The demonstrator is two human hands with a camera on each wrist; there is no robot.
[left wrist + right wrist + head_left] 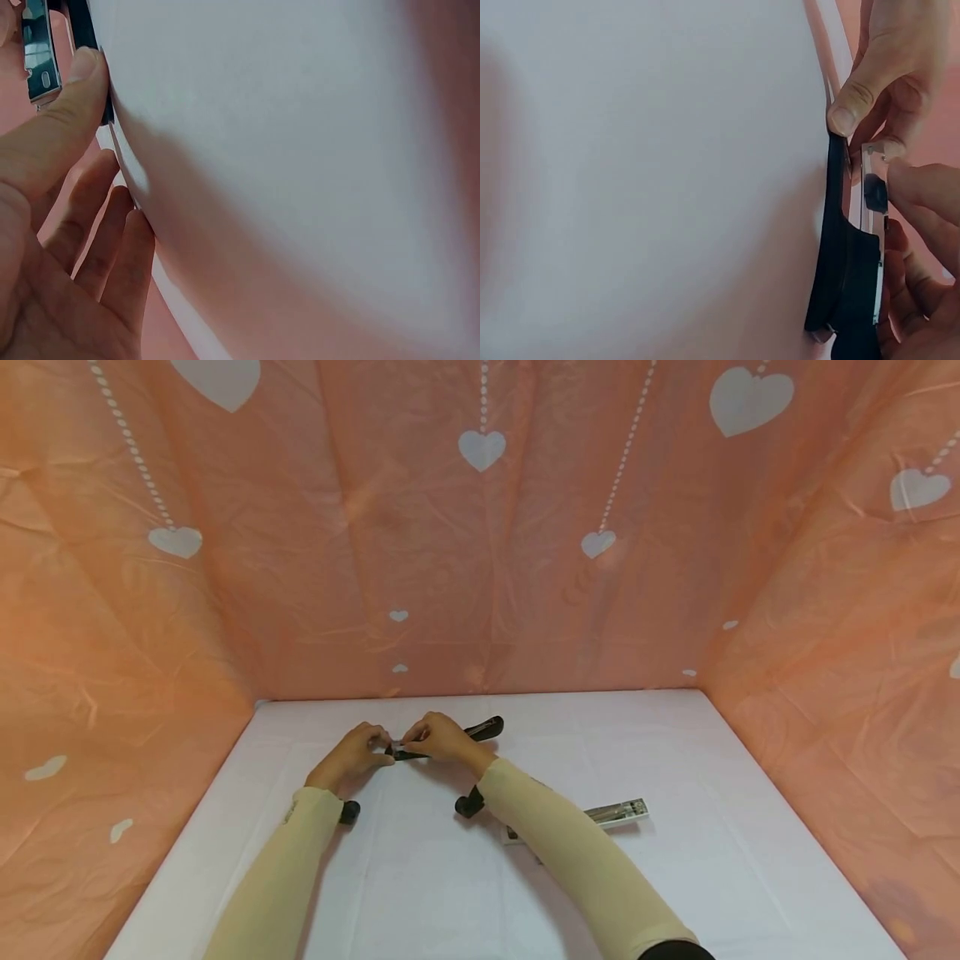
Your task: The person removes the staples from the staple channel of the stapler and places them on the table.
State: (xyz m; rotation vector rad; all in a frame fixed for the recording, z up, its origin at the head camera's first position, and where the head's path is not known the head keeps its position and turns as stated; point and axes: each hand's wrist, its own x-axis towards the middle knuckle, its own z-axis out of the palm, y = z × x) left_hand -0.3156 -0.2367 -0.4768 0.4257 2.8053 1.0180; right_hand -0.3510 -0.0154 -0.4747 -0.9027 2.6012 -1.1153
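Observation:
A black stapler [483, 727] lies spread open at the back of the white table, its long top arm pointing to the right. My left hand [360, 750] holds its front end, with the thumb [86, 71] on the tip of the black base [827, 240]. Over the base, the shiny metal magazine [876, 161] stands apart, with a small black block [875, 193] in its channel. My right hand [442, 739] grips the magazine from the far side, a fingertip at the block. Part of the stapler is hidden behind the right hand in the head view.
A shallow white box [618, 813] with metallic strips lies right of the right forearm, which partly covers it. Orange cloth [480, 568] with white hearts walls the table at the back and both sides. Dark wrist cameras hang below both wrists.

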